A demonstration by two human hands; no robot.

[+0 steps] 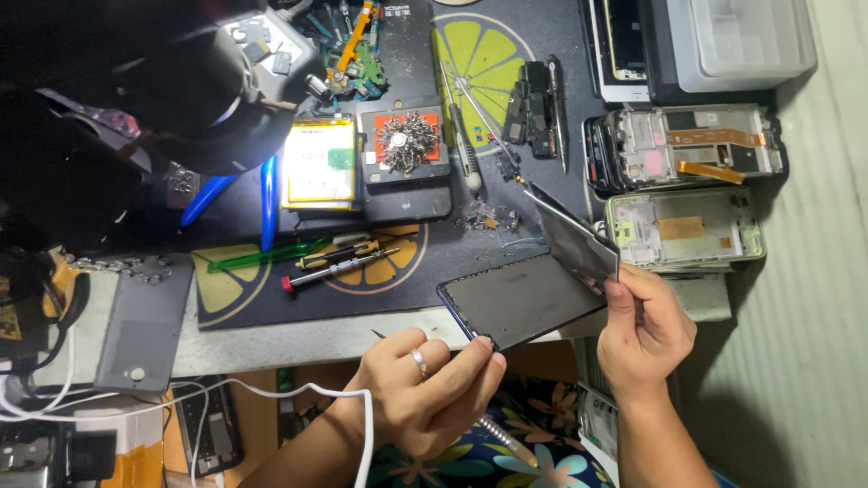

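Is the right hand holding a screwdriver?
No, the right hand pinches a thin dark panel lifted off the phone; the screwdrivers lie on the mat.

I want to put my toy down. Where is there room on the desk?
Bare mat lies between the red-tipped screwdriver and the desk's front edge, left of the dark panel. Crowded: around the screw pile, and the stacked phone frames at the right.
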